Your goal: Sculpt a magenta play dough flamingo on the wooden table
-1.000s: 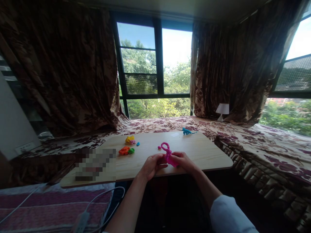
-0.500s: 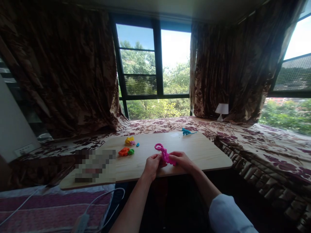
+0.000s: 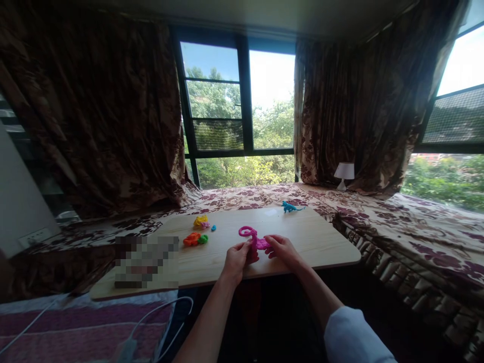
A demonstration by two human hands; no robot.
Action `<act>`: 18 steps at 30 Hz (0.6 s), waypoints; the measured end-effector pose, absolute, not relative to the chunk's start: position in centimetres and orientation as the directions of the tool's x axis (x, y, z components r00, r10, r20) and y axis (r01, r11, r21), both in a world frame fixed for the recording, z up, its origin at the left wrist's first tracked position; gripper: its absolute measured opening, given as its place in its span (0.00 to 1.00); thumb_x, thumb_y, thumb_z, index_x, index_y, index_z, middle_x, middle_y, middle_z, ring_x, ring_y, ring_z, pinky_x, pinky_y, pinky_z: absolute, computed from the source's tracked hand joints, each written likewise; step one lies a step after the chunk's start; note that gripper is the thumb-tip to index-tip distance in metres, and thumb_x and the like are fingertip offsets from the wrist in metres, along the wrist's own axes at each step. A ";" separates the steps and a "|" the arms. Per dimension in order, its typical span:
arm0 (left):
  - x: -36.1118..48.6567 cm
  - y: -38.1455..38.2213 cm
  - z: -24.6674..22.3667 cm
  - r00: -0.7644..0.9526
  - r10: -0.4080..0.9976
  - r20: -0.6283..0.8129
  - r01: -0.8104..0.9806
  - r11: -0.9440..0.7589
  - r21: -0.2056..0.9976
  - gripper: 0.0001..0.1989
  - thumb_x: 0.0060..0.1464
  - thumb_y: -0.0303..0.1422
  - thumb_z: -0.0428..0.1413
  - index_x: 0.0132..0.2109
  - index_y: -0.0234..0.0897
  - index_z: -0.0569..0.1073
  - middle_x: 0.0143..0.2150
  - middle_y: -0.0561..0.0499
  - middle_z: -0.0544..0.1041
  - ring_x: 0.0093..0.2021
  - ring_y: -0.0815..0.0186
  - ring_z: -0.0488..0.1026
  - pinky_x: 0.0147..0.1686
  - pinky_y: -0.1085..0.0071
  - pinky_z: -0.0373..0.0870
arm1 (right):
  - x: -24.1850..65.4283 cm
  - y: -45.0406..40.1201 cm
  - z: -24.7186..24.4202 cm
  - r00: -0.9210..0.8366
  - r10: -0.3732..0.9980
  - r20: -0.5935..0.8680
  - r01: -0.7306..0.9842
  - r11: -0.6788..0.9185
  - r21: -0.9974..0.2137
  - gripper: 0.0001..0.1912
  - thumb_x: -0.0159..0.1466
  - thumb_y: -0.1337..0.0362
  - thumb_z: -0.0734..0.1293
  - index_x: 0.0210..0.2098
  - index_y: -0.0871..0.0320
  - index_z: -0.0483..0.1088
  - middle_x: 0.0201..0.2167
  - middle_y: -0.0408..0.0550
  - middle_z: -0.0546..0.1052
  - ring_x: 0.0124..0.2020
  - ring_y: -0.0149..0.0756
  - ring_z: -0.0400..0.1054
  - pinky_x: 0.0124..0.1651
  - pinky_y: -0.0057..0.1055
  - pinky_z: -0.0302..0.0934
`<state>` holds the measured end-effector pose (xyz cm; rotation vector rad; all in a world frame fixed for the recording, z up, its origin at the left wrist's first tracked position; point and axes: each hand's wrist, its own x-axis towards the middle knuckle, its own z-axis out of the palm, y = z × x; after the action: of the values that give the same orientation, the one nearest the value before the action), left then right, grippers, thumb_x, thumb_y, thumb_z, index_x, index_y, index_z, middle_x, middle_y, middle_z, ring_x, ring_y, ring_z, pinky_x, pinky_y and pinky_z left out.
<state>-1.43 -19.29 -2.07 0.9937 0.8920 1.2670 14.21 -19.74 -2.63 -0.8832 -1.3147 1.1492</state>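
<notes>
Pink figure (image 3: 260,244) spans crosswise between both hands, over the near part of the table (image 3: 302,232). The left hand (image 3: 235,260) pinches its looped side; the right hand (image 3: 284,251) grips the opposite end. It looks clay-like and bumpy, against smooth, pale wood grain.

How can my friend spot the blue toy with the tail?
Find the pale wooden table by the window. Near its far edge, toward the right, is the blue toy. Its long thin tail sets it apart from the small blue lump further left.
</notes>
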 end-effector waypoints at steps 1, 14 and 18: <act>-1.4 -19.2 -2.1 0.082 0.997 -0.003 -0.343 0.031 0.939 0.15 0.41 0.38 0.60 0.32 0.29 0.73 0.21 0.49 0.73 0.22 0.68 0.71 0.26 0.68 0.73 | 14.2 -19.7 -2.7 -0.095 0.962 0.255 -0.124 0.243 -0.962 0.20 0.54 0.51 0.64 0.35 0.62 0.71 0.26 0.47 0.73 0.25 0.30 0.66 0.25 0.26 0.59; -1.1 -19.2 -1.8 0.084 0.995 -0.046 -0.320 0.070 0.945 0.11 0.43 0.35 0.59 0.27 0.29 0.72 0.20 0.49 0.73 0.20 0.68 0.71 0.24 0.69 0.72 | 14.3 -19.8 -3.1 -0.066 0.955 0.289 -0.182 0.273 -0.945 0.24 0.51 0.52 0.67 0.42 0.63 0.68 0.23 0.45 0.72 0.21 0.28 0.63 0.26 0.27 0.58; -1.3 -19.4 -1.7 0.095 0.995 -0.035 -0.294 0.061 0.954 0.11 0.43 0.37 0.59 0.27 0.30 0.72 0.20 0.51 0.72 0.19 0.71 0.69 0.23 0.71 0.71 | 14.1 -19.7 -2.9 -0.069 0.963 0.260 -0.144 0.249 -0.958 0.20 0.54 0.51 0.64 0.34 0.63 0.70 0.22 0.46 0.72 0.22 0.29 0.64 0.25 0.27 0.59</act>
<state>-1.31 -19.41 -1.73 0.9926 0.9463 1.2374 14.12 -19.74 -2.89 -0.8787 -1.2827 1.1389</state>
